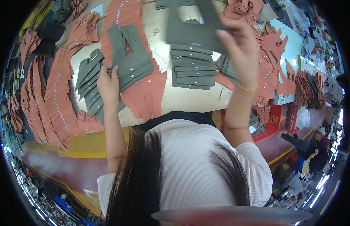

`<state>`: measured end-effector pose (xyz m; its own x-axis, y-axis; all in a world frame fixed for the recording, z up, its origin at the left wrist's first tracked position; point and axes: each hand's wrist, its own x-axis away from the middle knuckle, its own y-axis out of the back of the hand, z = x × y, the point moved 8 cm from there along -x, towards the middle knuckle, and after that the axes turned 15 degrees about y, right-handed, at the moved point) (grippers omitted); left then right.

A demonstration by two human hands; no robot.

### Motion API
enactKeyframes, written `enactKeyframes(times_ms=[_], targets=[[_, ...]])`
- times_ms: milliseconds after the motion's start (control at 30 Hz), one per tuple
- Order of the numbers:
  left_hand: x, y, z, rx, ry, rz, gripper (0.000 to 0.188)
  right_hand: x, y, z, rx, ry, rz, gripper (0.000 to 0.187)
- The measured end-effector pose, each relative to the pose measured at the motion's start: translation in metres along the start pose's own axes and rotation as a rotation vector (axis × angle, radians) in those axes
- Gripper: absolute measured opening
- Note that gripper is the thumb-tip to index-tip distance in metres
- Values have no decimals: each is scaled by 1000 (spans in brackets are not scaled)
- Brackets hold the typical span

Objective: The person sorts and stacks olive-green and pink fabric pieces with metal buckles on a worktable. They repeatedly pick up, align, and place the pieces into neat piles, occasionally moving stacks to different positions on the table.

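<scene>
My right hand (pixel 242 49) is raised over the table's right half, its thumb and fingers pinching a dark green cut garment piece (pixel 192 34) that is smeared by motion. Beneath that piece lies a fanned stack of green pieces (pixel 193 71) with small white stickers. My left hand (pixel 108 88) rests at the left edge of another green stack (pixel 131 56), whose top piece has a slit and a row of holes. Its thumb and forefinger are apart, with nothing visible between them. Beside it, more green pieces with buckles (pixel 91 83) lie overlapped.
Rust-orange pieces (pixel 58 98) lie in long overlapping rows on the left, with more orange pieces (pixel 271 56) on the right. A red crate (pixel 271 128) stands below the table's right edge. Loose thread (pixel 155 32) lies on the pale tabletop (pixel 160 54).
</scene>
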<state>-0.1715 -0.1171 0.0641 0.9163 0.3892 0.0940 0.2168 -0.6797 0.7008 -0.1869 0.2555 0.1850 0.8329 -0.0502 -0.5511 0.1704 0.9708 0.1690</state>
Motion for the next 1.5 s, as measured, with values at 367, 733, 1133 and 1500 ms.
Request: enactKeyframes(times_ms=[367,733,1133,1500], targets=[[-15,-7,38,550,684,559,36,88,-219,-131,-192,-525,351,27],[-22,-16,42,478,535,587,23,78,-207,-117,-107,-359,386,29],[-21,-16,40,460,520,487,34,38,-95,-127,901,357,645,19],[-5,-13,36,605,555,494,49,-35,-77,-65,510,189,267,15]])
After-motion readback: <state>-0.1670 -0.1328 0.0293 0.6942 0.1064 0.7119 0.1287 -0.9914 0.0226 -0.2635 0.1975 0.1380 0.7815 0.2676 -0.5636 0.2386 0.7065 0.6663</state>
